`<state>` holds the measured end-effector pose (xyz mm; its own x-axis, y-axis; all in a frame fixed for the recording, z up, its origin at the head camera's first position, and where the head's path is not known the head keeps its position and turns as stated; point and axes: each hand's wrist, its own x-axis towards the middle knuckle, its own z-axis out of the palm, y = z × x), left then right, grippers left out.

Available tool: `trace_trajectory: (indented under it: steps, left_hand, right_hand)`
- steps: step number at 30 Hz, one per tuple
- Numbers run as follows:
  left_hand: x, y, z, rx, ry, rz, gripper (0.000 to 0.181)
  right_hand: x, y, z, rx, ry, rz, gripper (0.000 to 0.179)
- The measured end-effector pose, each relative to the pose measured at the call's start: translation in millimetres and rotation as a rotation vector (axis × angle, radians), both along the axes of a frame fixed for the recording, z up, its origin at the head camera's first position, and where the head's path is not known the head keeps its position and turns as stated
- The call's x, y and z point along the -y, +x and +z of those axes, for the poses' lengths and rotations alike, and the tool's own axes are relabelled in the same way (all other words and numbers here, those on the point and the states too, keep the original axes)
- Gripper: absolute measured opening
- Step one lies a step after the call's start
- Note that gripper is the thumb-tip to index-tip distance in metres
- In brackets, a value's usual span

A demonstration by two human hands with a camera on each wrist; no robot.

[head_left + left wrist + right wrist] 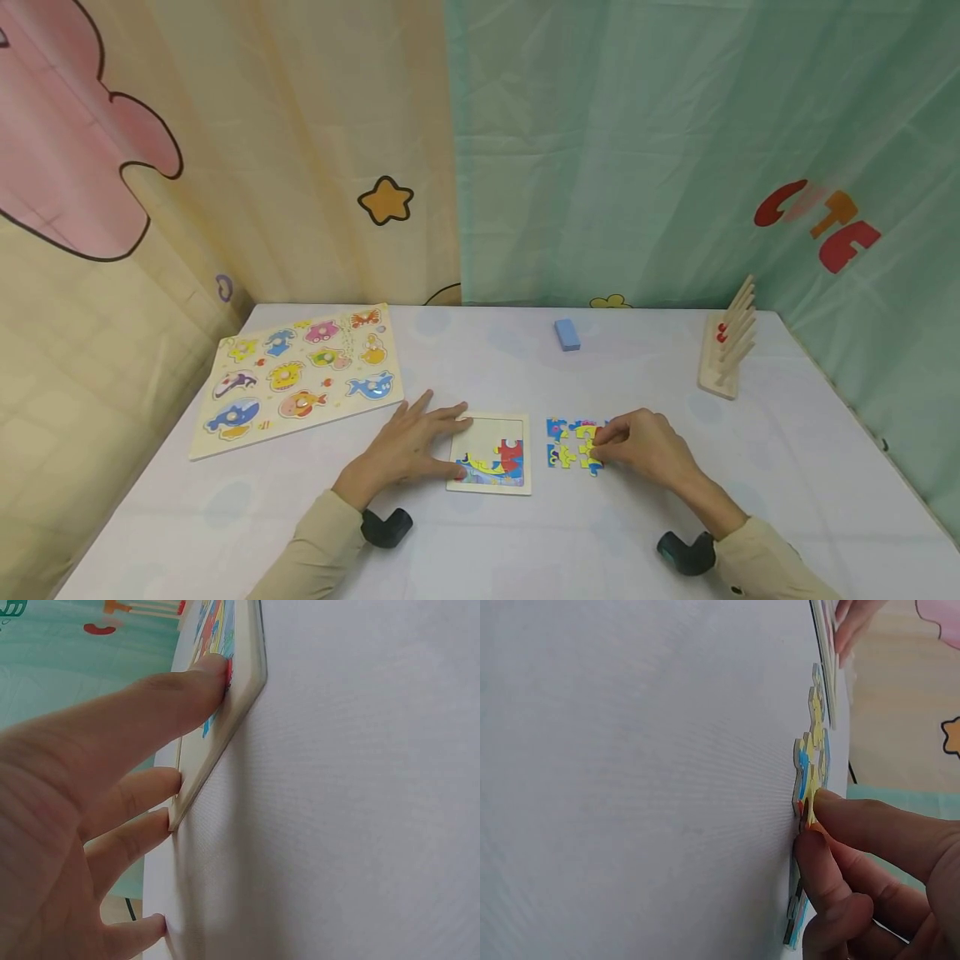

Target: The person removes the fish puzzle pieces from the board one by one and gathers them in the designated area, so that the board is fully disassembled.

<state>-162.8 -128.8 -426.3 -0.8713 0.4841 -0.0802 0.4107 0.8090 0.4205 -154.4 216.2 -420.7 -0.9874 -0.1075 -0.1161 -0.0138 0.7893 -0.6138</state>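
A square wooden puzzle tray point(491, 425) lies on the table, its lower part filled with joined red, yellow and blue pieces. My left hand point(408, 442) spreads along its left side. In the left wrist view the thumb point(202, 682) presses on the picture near the corner, while two fingertips touch the tray's edge. To the right of the tray lies a group of loose jigsaw pieces point(564, 456), yellow and blue. At their right side my right hand point(652, 450) pinches a jigsaw piece point(805, 814) between thumb and index finger, partly hidden by the fingertips.
A large knob puzzle board point(262, 417) with sea animals lies at the left. Toward the back stands a blue block point(567, 335). A wooden peg stand point(720, 358) with red beads is at the right. Curtains hang behind the white-covered table point(525, 550).
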Motion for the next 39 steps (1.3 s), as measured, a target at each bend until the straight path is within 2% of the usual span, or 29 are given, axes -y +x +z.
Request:
trace_trajectory:
  steps: [4, 10, 18, 25, 32, 39]
  left_hand:
    - [0.2, -0.3, -0.7, 0.0, -0.001, 0.001, 0.072]
    - [0.3, -0.6, -1.5, 0.002, 0.002, 0.005, 0.072]
    - [0.8, -0.7, -1.8, 0.003, 0.014, 0.001, 0.072]
    - [0.3, -1.2, -1.7, 0.01, 0.005, 0.004, 0.071]
    - [-0.1, -1.3, -0.7, 0.015, 0.006, 0.003, 0.071]
    - [0.2, -1.0, -0.8, 0.008, 0.002, 0.003, 0.071]
  right_hand:
    - [0.8, -0.8, 2.3, -0.011, -0.006, -0.005, 0.008]
    - [13.1, -3.3, 5.2, -0.092, -0.044, 0.029, 0.004]
    - [47.8, -5.2, -1.1, -0.062, -0.131, 0.179, 0.013]
    - [75.5, -5.1, -3.9, -0.071, -0.11, 0.275, 0.027]
    - [86.6, -3.0, -0.7, -0.041, -0.064, 0.259, 0.024]
    - [88.9, -3.0, -2.3, -0.041, -0.08, 0.245, 0.023]
